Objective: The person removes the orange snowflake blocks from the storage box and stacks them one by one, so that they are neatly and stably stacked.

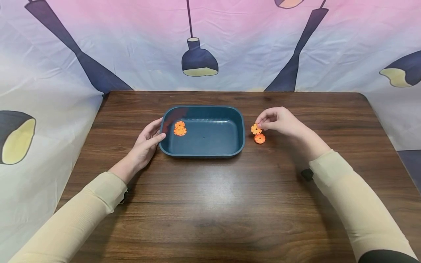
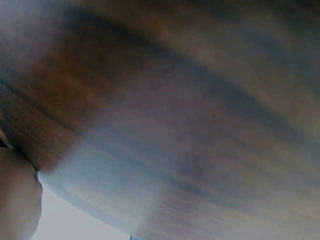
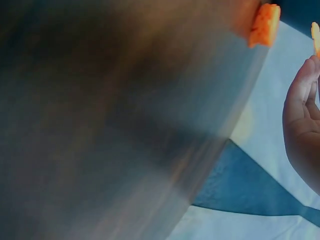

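Observation:
A dark teal tray (image 1: 202, 156) stands on the table, with a few orange notched discs (image 1: 179, 130) lying at its left inside. My left hand (image 1: 141, 148) grips the tray's left wall, thumb on the rim. To the right of the tray, my right hand (image 1: 283, 122) pinches an orange notched disc (image 1: 256, 129) between thumb and fingers. Just below it, more orange discs (image 1: 260, 138) rest on the table; in the right wrist view they form a short stack (image 3: 265, 25). That view shows my right hand (image 3: 302, 120) at its right edge, the pinched disc (image 3: 316, 39) partly cut off.
The brown wooden table (image 1: 210, 204) reaches back to a hanging cloth (image 1: 148, 54) printed with dark lamps. The left wrist view shows mostly blurred tabletop (image 2: 175, 120) and a bit of skin at the lower left.

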The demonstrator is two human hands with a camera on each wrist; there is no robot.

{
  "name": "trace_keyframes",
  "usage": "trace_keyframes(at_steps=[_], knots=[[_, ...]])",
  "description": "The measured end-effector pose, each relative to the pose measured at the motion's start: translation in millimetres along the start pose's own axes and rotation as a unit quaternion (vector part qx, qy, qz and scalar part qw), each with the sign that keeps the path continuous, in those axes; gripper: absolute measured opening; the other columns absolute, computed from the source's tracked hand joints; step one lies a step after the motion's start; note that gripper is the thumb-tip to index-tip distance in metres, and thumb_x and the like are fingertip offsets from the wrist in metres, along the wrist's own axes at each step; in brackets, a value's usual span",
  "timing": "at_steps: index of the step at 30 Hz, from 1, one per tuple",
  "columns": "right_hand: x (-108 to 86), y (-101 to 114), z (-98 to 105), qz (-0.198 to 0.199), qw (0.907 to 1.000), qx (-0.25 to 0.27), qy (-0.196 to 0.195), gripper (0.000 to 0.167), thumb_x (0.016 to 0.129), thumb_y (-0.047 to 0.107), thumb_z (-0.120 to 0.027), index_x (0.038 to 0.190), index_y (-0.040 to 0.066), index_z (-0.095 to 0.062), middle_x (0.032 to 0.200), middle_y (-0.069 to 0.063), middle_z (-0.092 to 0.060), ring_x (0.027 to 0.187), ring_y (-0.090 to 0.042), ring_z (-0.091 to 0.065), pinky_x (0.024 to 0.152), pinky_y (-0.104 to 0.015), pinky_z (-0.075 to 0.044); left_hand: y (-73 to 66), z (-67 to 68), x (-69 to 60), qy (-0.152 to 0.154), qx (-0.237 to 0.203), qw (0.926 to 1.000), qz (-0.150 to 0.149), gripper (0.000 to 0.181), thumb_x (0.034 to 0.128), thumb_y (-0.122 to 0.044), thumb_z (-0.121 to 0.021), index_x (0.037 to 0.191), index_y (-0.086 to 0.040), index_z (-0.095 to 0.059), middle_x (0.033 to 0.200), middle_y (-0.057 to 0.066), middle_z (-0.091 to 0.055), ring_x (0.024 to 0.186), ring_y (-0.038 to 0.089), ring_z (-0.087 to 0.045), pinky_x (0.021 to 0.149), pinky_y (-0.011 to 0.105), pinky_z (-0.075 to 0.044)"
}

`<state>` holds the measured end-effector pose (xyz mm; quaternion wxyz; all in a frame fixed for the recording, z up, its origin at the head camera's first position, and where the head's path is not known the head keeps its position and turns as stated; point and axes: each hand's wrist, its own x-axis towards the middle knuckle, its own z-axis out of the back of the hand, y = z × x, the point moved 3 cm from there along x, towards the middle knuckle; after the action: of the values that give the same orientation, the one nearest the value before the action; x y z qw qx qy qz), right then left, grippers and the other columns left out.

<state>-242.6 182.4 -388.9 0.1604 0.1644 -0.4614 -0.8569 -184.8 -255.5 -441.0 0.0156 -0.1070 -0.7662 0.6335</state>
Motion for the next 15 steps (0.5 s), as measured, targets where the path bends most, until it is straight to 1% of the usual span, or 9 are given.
trace_keyframes(at_steps=[3, 8, 12, 15], knots=[[-2.6, -8, 1, -0.010, 0.9999, 0.006, 0.007, 0.019, 0.099, 0.003, -0.072, 0.113, -0.008, -0.073, 0.089, 0.007, -0.073, 0.079, -0.005, -0.070, 0.079, -0.020, -0.060, 0.0, -0.6, -0.1, 0.002, 0.001, 1.0000, -0.002, 0.053, 0.1064, 0.002, -0.053, 0.154, -0.019, -0.047, 0.152, -0.005, -0.048, 0.141, 0.009, -0.045, 0.109, 0.013, -0.044], [-4.8, -19, 1, -0.020, 0.9995, 0.019, 0.012, 0.020, 0.098, 0.001, -0.072, 0.113, -0.012, -0.073, 0.088, 0.009, -0.075, 0.078, -0.004, -0.070, 0.077, -0.019, -0.060, 0.1, -1.1, 0.2, 0.002, 0.000, 1.0000, -0.006, 0.051, 0.1062, 0.003, -0.052, 0.151, -0.021, -0.050, 0.151, -0.006, -0.049, 0.140, 0.009, -0.046, 0.109, 0.013, -0.044], [-4.8, -25, 0, -0.023, 0.9990, 0.034, 0.019, 0.020, 0.098, -0.002, -0.070, 0.113, -0.015, -0.071, 0.087, 0.010, -0.076, 0.077, -0.003, -0.070, 0.076, -0.020, -0.061, 0.3, -0.7, 0.9, -0.001, -0.005, 1.0000, -0.006, 0.051, 0.1059, 0.003, -0.053, 0.151, -0.020, -0.050, 0.149, -0.006, -0.050, 0.139, 0.009, -0.047, 0.108, 0.013, -0.045], [-4.7, -26, -1, -0.027, 0.9987, 0.037, 0.022, 0.020, 0.098, -0.002, -0.070, 0.113, -0.015, -0.071, 0.086, 0.010, -0.075, 0.076, -0.002, -0.069, 0.076, -0.019, -0.061, 0.1, -0.7, 1.1, -0.002, -0.007, 1.0000, -0.005, 0.052, 0.1057, 0.003, -0.053, 0.152, -0.018, -0.049, 0.149, -0.005, -0.050, 0.138, 0.009, -0.047, 0.108, 0.013, -0.045]])
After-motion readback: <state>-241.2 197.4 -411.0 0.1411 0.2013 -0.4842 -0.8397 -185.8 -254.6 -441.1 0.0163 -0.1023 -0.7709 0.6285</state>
